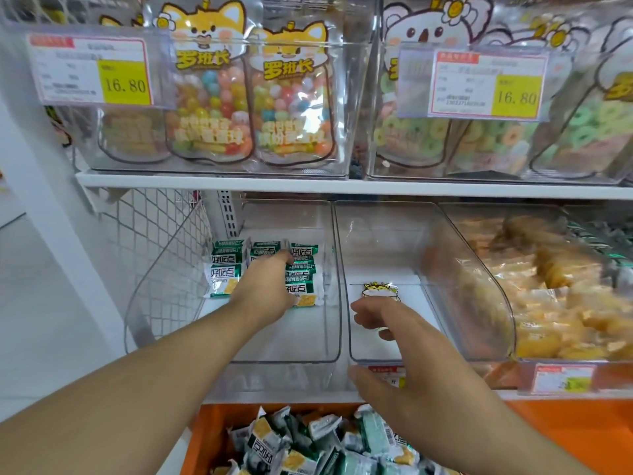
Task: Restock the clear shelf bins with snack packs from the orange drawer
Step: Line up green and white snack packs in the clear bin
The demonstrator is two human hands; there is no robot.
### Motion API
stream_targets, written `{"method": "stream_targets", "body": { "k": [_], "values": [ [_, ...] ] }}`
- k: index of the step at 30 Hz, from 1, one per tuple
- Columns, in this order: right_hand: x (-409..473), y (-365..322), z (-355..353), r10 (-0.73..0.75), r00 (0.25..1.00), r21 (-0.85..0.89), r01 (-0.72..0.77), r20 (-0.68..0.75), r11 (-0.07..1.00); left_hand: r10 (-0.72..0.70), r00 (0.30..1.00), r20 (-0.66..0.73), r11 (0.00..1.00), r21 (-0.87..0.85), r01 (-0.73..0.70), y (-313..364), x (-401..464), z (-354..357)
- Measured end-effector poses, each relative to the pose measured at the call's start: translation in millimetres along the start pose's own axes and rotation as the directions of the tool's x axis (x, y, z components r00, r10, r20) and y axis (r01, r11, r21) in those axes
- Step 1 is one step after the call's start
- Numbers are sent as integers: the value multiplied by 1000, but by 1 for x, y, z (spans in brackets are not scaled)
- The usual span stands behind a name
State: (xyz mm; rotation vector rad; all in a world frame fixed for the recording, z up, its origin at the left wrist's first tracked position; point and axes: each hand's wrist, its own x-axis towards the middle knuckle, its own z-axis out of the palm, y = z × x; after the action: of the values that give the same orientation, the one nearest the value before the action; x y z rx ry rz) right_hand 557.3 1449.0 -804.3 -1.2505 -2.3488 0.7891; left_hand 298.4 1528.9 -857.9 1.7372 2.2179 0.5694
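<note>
Inside the left clear bin [329, 269] on the lower shelf, the left hand [267, 286] reaches deep, its fingers curled down over a cluster of green-and-white snack packs [226, 265] lying on the bin floor toward the back; whether it grips one or only presses on them cannot be told, since the fingertips are hidden behind the hand. To do this step well, it seems best to lay the packs flat and pushed to the rear, faces the same way, so that later handfuls fill forward without spilling over the low front lip. The left arm is stretched nearly straight, wrist level, palm down. The right hand [387, 334] hangs over the front rim of the middle clear bin [428, 234], fingers loosely curled and thumb spread below the rim, holding nothing that shows; it looks to be steadying that bin or only waiting. Below the shelf, the orange drawer [205, 437] stands open, heaped with more packs [308, 447] of the same kind, near both forearms.
</note>
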Motion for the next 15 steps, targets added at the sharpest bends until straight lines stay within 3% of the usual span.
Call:
{"method": "stream_targets", "body": {
  "k": [5,15],
  "values": [
    [1,2,1,2,1000,-3,-2,-3,1000,7,998,-58,1000,-8,-7,1,3,4],
    [-1,6,1,17,1000,53,-17,-15,998,-18,999,-29,997,-75,16,1,-10,-13]
  ]
}}
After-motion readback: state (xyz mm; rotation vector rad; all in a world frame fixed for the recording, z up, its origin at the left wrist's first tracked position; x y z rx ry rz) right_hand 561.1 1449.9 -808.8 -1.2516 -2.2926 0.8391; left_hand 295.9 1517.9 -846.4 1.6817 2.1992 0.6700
